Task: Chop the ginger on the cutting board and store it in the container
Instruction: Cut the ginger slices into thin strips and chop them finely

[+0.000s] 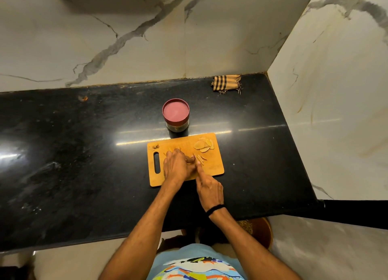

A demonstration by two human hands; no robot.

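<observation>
knife (195, 158) in right hand (210, 189) points away — ginger strips (201, 160) lie alongside.

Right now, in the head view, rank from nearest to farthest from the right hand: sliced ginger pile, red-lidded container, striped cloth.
1. sliced ginger pile, on the cutting board, far right
2. red-lidded container, behind the cutting board
3. striped cloth, far back right

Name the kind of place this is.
Likely a home kitchen: a black stone counter against marble-look walls, a cutting board with sliced ginger, and a lidded jar behind it.
</observation>
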